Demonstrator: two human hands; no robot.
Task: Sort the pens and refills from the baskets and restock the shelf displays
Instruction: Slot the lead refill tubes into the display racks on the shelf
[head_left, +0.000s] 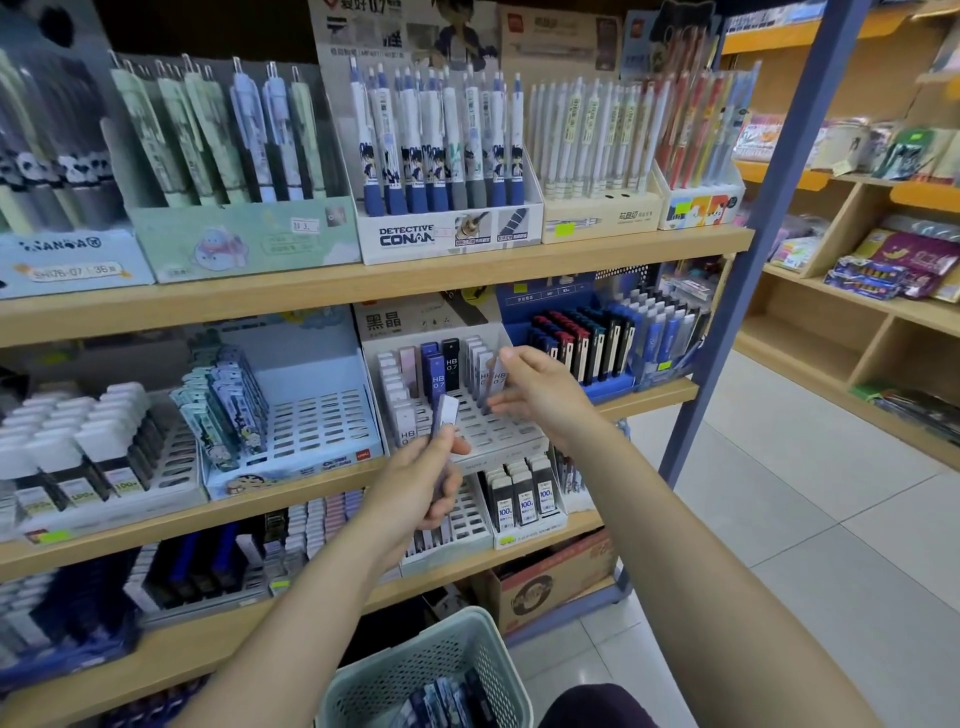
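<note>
- Right now, left hand (415, 478) grips a small stack of lead refill cases (445, 413), fingers curled round the lower end, thumb on top; the stack hangs just in front of the white slotted tray (488, 431) on the middle shelf (322, 478).
- Right hand (540, 389) reaches into the tray's right side and pinches one clear refill case (497, 382) between thumb and fingers, standing it near upright among the rows.
- Tray is part filled: cases marked HB 0.7 stand in the back rows, many front slots bare.
- Green basket (452, 670) sits below, between the arms, with more dark refill cases (447, 701) inside; so stock is still left to sort.
- Step in hand, as I judge it: seat the pinched case in a free slot.
- To do it well: line the case's bottom over the slot, keep it upright, press straight down until it stops, label facing out like its neighbours.
- Match grade and colour to the row before letting go; whether this one matches is too small to read.
- Risk: a tilted case may knock the standing ones beside it.
- Feed the next case from the left hand's stack, one at a time.
</note>
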